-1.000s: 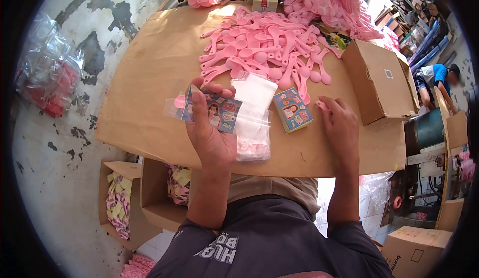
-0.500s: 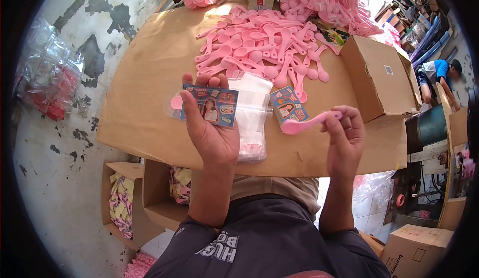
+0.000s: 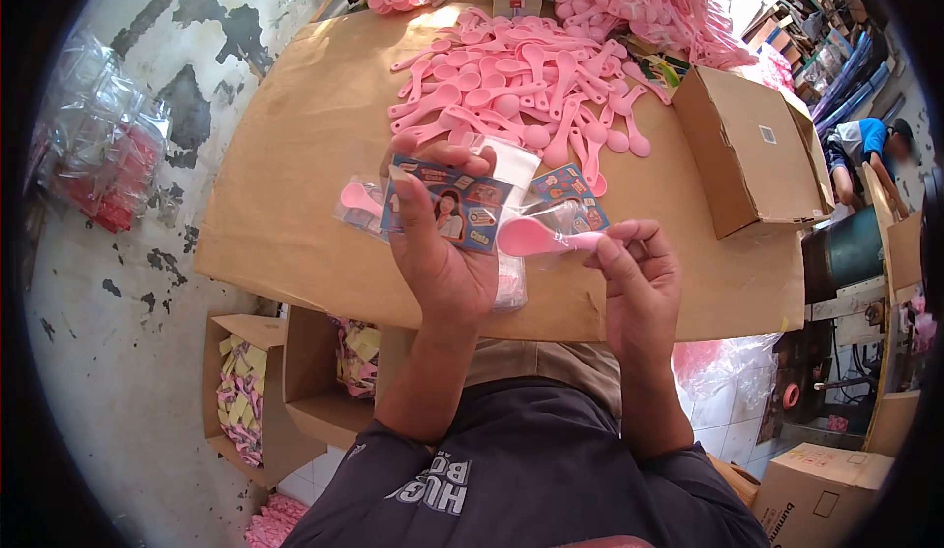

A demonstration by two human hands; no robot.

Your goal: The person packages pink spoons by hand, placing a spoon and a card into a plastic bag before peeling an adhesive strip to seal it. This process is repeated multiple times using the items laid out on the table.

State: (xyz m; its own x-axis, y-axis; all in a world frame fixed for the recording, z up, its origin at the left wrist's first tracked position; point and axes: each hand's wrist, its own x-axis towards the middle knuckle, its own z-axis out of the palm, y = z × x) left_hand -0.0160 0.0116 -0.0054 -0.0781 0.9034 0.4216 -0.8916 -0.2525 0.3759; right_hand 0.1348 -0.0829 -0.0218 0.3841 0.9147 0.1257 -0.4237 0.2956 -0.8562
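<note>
My left hand (image 3: pixel 447 253), palm up, grips a blue printed card (image 3: pixel 452 204) in clear plastic, thumb across its front. A bagged pink spoon (image 3: pixel 361 197) shows past the card's left end. My right hand (image 3: pixel 639 287) pinches another pink measuring spoon (image 3: pixel 531 237) by its handle. That spoon's bowl points left, right at the card's right edge, with clear film around it. Behind it on the table is a stack of printed cards (image 3: pixel 568 189), partly covered. Clear plastic bags (image 3: pixel 511 287) lie under my left hand, mostly hidden by it.
A heap of pink spoons (image 3: pixel 511 81) covers the table's far middle. An open cardboard box (image 3: pixel 742 150) stands at the right, bagged spoons (image 3: pixel 649 2) behind. Boxes of packed items (image 3: pixel 241 391) sit below the table's left edge. Another person (image 3: pixel 860 150) bends at far right.
My right hand has brought the spoon left and slightly down, to the card's edge. My left hand has shifted right with the card, so the two hands are closer together.
</note>
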